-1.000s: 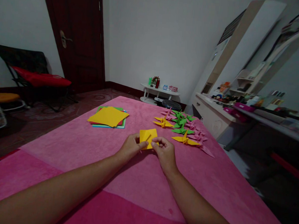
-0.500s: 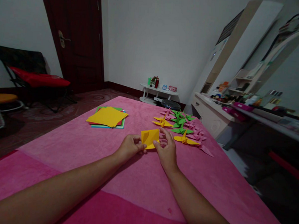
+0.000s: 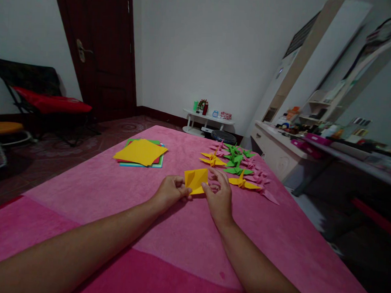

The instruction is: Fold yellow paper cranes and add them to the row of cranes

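A small folded sheet of yellow origami paper is held up between my two hands, just above the pink cloth. My left hand pinches its lower left corner between thumb and fingers. At the right edge, my right hand grips it, thumb on the near face and fingers partly behind the sheet. Creases show on the paper's surface. Close to my right hand lies a yellow paper crane, and another yellow crane sits farther back.
Several green paper cranes and pink paper cranes cluster on the right of the pink-covered table. A stack of coloured paper squares, yellow on top, lies at the left. A cluttered dresser stands beyond the right edge.
My right thumb has shifted very slightly along the paper's right side. Otherwise the hands and the yellow sheet stay in nearly the same place.
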Motion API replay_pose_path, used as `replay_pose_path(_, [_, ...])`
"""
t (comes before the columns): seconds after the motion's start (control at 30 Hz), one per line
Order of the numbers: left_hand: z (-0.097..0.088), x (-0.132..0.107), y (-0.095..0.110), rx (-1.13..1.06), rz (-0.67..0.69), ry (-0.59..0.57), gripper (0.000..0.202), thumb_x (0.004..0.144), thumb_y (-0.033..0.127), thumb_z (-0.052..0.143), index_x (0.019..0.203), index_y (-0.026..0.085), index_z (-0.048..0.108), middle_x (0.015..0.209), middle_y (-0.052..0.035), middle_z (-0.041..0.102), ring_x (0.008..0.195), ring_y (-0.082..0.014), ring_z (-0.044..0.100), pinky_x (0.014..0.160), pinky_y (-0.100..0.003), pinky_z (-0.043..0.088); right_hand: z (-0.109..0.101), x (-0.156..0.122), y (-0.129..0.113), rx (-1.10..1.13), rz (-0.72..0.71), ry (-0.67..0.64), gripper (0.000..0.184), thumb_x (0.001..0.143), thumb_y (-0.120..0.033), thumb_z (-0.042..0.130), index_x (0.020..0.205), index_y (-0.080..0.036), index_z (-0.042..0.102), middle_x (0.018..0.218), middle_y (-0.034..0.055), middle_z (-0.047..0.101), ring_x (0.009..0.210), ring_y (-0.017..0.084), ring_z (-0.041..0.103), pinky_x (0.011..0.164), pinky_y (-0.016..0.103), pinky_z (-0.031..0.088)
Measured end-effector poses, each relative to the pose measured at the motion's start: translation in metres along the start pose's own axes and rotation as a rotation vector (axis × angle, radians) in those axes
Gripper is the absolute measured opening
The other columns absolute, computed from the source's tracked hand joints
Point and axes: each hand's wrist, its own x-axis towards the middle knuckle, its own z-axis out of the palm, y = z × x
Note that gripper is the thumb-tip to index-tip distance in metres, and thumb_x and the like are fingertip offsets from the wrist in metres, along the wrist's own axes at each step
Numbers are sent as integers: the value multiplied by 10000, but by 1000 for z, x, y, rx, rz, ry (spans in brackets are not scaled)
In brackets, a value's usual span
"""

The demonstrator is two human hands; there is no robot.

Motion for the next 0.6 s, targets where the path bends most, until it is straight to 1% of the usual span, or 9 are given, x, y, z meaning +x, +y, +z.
replay_pose_path(0.07, [0, 0, 0, -2, -3, 1, 204, 635, 253, 671, 748, 90, 621, 564, -49, 648, 427, -100, 548, 434, -188, 401, 0, 0, 0, 0, -8, -7, 446, 698, -127, 543, 1130, -240, 553, 1120, 64, 512, 899, 173, 538, 655, 266, 499])
replay_pose_path(0.23, [0, -1, 0, -3, -6, -1, 220, 644, 261, 669, 763, 85, 613, 576, -52, 652, 445, -105, 560, 452, -194, 415, 0, 0, -2, 8, -33, -6, 351, 707, -128, 529, 1041, -216, 593, 1090, 63, 526, 912, 175, 541, 664, 267, 501])
replay_pose_path(0.33, [0, 0, -1, 10, -10, 2, 192, 655, 238, 657, 754, 82, 604, 569, -50, 648, 436, -97, 550, 443, -186, 406, 0, 0, -2, 9, -9, 21, 379, 704, -137, 532, 1073, -213, 575, 1092, 69, 526, 905, 179, 540, 647, 268, 500])
replay_pose_path(0.43, [0, 0, -1, 18, -17, 9, 161, 660, 217, 650, 733, 84, 595, 556, -47, 643, 422, -88, 540, 430, -175, 394, 0, 0, 0, 2, 6, 13, 408, 703, -143, 540, 1104, -217, 565, 1105, 70, 517, 900, 176, 537, 636, 259, 498])
replay_pose_path(0.6, [0, 0, -1, 19, -22, 10, 146, 667, 206, 645, 730, 84, 594, 551, -45, 643, 431, -91, 550, 442, -179, 409, -1, 1, 0, 3, -11, 6, 378, 724, -142, 530, 1091, -216, 578, 1100, 70, 517, 892, 170, 543, 628, 250, 501])
